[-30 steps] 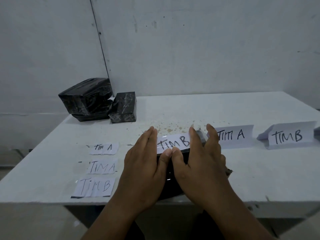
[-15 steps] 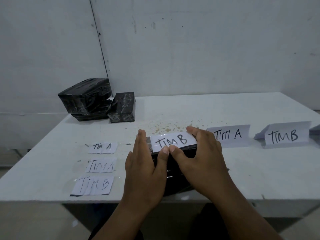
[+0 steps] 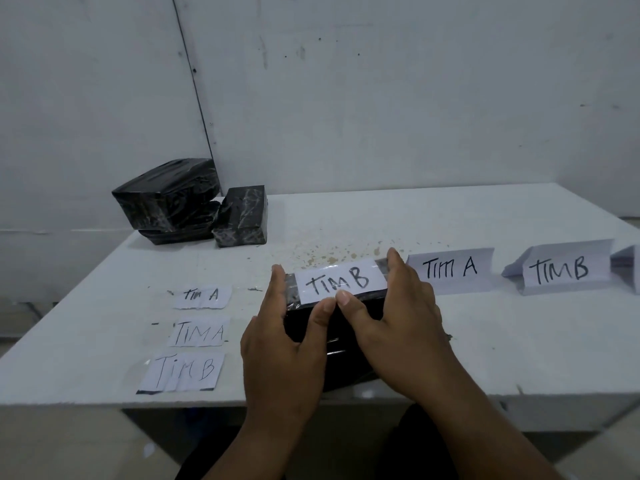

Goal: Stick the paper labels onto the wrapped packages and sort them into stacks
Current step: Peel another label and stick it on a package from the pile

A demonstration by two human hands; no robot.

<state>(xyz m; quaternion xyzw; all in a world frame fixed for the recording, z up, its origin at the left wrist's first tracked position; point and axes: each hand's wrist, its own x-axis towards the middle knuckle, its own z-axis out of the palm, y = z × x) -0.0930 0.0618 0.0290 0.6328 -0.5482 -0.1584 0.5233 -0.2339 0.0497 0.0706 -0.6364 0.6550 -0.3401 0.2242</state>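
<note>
A black wrapped package (image 3: 341, 348) lies at the table's front edge with a white "TIM B" label (image 3: 341, 281) on its top. My left hand (image 3: 285, 344) grips the package's left side and my right hand (image 3: 401, 317) grips its right side. Both thumbs press the label's near edge. Left of the package, three loose labels lie flat on the table: "TIM A" (image 3: 202, 296), "TIM A" (image 3: 199, 332) and "TIM B" (image 3: 183, 372). Three more black packages (image 3: 166, 202) are piled at the back left corner.
Two folded paper signs stand on the white table (image 3: 450, 220) to the right: "TIM A" (image 3: 450, 268) just beyond my right hand and "TIM B" (image 3: 561, 270) further right. A third paper (image 3: 627, 268) is cut off at the right edge. Brown specks dot the table's middle.
My fingers have slid off the label's top and now grip the package's two sides, so the whole "TIM B" label shows. The package has shifted slightly left.
</note>
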